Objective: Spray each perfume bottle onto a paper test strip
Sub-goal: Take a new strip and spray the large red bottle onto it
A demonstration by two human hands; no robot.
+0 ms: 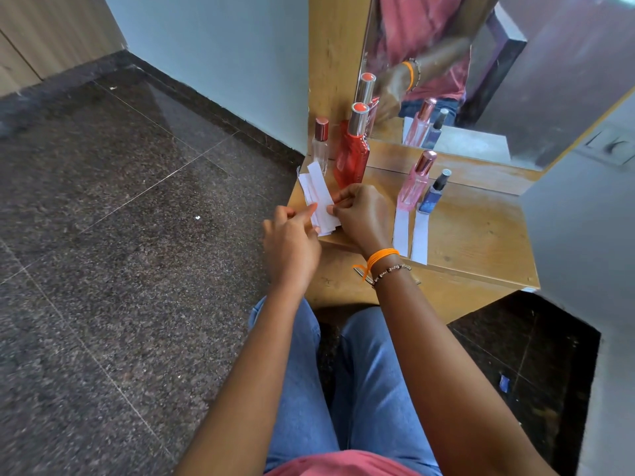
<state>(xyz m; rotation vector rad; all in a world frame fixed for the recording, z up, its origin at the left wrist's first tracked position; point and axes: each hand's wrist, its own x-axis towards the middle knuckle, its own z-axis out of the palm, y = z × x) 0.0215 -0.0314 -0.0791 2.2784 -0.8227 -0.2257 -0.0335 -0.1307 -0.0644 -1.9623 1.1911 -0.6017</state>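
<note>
1. While both hands meet over the shelf's (481, 231) left corner, the left hand (292, 242) and the right hand (360, 214) each pinch the strip stack (319, 201) between thumb and fingers.
2. Behind the stack stand a clear bottle (320, 146) and a red bottle (354, 156) — both capped.
3. To the right, a pink bottle (414, 187) and a blue bottle (433, 197) stand upright, each with a strip (401, 231) lying in front.
</note>
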